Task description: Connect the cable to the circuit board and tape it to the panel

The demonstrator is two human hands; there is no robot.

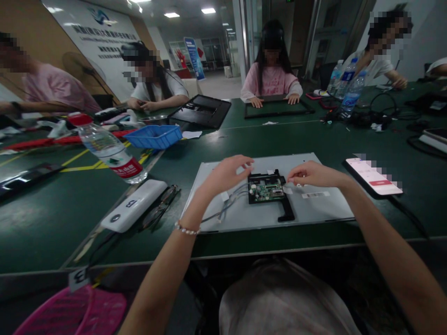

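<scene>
A grey metal-backed panel (240, 219) lies flat before me, with a black plastic bracket (287, 210) on it. Inside the bracket sits a green circuit board (267, 190), and thin grey cables (230, 201) run from its left side. My left hand (228, 174) hovers at the board's upper left, fingers apart and holding nothing visible. At the bracket's right edge is my right hand (312, 176), its thumb and fingers pinched together. Something small and pale shows by those fingertips, too small to name. A barcode label (315, 195) lies below that hand.
Left of the panel are eyeglasses (160, 207), a white power bank (134, 204), a tilted water bottle (110, 151) and a blue basket (153, 136). A lit phone (373, 177) with a cable lies right. Across the table, a person rests both hands on a black frame (279, 110).
</scene>
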